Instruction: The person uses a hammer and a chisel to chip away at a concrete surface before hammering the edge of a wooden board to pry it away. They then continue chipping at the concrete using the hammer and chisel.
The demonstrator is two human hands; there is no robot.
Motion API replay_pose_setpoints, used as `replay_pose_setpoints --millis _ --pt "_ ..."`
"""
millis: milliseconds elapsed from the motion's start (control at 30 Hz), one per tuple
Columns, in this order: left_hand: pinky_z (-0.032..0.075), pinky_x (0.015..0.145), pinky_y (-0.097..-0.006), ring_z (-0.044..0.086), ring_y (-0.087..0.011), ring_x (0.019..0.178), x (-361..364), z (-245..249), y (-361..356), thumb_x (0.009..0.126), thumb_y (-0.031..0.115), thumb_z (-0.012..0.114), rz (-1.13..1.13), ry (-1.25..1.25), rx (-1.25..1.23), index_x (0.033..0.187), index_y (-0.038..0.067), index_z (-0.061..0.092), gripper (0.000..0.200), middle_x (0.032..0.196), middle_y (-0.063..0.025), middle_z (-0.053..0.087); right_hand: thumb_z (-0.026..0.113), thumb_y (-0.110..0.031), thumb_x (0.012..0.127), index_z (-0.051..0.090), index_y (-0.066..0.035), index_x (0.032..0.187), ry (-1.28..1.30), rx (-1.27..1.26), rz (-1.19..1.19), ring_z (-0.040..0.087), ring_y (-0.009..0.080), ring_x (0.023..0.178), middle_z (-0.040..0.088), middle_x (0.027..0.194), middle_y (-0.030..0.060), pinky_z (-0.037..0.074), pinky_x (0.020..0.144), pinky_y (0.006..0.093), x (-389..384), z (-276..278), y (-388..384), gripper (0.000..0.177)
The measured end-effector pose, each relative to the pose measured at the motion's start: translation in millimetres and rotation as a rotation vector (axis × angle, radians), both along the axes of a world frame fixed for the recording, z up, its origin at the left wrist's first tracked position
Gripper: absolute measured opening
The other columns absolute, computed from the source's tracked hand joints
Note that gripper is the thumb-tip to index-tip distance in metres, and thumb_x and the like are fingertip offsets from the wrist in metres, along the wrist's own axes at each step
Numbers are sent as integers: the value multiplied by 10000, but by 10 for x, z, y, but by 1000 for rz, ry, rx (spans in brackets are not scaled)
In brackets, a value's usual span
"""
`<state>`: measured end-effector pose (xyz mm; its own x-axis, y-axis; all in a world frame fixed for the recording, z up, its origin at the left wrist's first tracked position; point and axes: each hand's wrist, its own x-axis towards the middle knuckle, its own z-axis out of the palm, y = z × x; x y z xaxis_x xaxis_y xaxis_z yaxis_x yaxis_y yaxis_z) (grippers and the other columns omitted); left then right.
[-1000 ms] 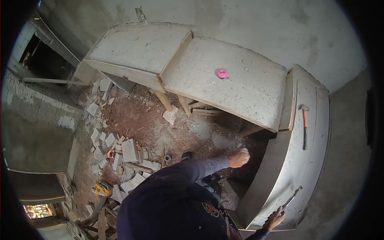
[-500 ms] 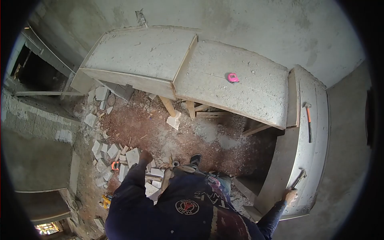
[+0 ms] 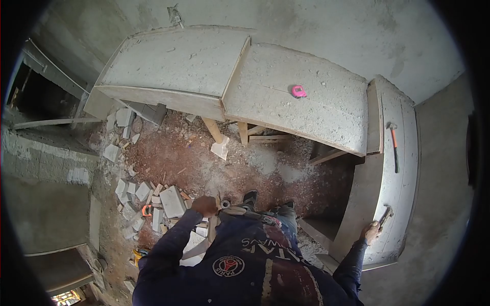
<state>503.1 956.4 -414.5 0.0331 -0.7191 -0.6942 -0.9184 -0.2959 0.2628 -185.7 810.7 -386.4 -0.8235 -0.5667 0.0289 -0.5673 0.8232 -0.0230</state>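
My right hand (image 3: 372, 233) is closed around the handle end of a hammer (image 3: 386, 216) over the long pale panel at the right. Farther up that panel lies a second hammer (image 3: 394, 148) with an orange and black handle. My left hand (image 3: 205, 206) is beside my waist, close to a metal ring (image 3: 225, 204) at the belt. Its back faces me and its fingers are hidden, so what it holds, if anything, does not show. A pink tape measure (image 3: 298, 91) rests on the middle panel (image 3: 326, 120), which is strewn with crumbs of rubble.
Broken pale blocks (image 3: 172, 202) are heaped on the red dirt floor (image 3: 168, 145) at my left, with an orange tool (image 3: 147, 210) among them. Wooden props (image 3: 243, 133) stand under the panels. A raised board edge (image 3: 375, 120) separates the middle and right panels.
My left hand has moved right, from above the block pile to my waist. The hammer in my right hand has shifted slightly up and its angle has changed a little. The view has tilted slightly.
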Motion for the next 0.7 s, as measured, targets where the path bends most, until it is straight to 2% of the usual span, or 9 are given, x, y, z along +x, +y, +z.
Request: replay_pose_setpoints --millis 33,100,133,233,300,400,500,600,700 --pt "555 703 -455 715 -343 830 50 159 44 810 208 577 -164 -30 162 859 69 740 219 868 -180 728 368 -546 986 573 -339 1328 -2 -24 -18 384 395 1377 344 1563 20 291 1015 752 -3 -11 -6 449" --pt "563 695 -469 727 -328 828 123 392 192 806 254 621 -254 327 566 925 50 747 268 902 -198 734 372 -537 987 574 -342 1328 39 -19 -17 391 393 1372 345 1562 23 296 1015 749 16 -33 6 442" --pt "566 766 -443 722 -315 900 94 571 233 803 271 664 -238 521 692 1054 47 731 343 973 -198 739 377 -529 987 575 -345 1328 79 -15 -11 399 392 1368 347 1561 27 301 1015 747 29 -14 12 435" --pt "570 737 -373 734 -272 846 -197 500 449 747 339 714 -418 655 609 1016 58 739 390 833 -132 748 384 -510 989 570 -356 1334 43 12 -22 417 394 1354 353 1558 31 317 1007 744 140 115 -13 421" --pt "514 917 -408 660 -300 1079 -244 465 465 785 302 752 -247 453 396 1250 54 639 539 1172 -165 706 387 -501 987 571 -357 1336 45 21 -19 424 395 1349 356 1557 33 325 1000 743 223 150 -20 419" --pt "507 923 -400 655 -276 1076 -304 562 52 781 340 763 -435 493 648 1233 56 651 545 1180 -154 706 398 -468 984 587 -347 1315 80 -21 0 431 405 1339 365 1551 33 331 988 747 33 45 27 400" --pt "503 923 -390 653 -260 1067 -93 -853 700 785 348 759 -523 666 631 1237 70 652 541 1171 -150 708 425 -440 971 605 -340 1283 42 13 30 436 399 1335 367 1548 22 329 993 739 33 56 17 373" --pt "503 912 -395 658 -268 1045 62 -1536 978 779 355 766 -508 812 488 1242 80 651 551 1165 -163 706 453 -423 955 620 -335 1254 55 -32 20 445 398 1324 371 1543 12 331 995 727 33 46 39 353" --pt "496 917 -400 654 -269 1054 -49 -909 565 767 376 776 -593 527 617 1244 77 651 576 1176 -179 697 430 -442 962 623 -273 1263 88 -21 66 486 453 1257 407 1514 76 403 963 676 164 156 41 396"
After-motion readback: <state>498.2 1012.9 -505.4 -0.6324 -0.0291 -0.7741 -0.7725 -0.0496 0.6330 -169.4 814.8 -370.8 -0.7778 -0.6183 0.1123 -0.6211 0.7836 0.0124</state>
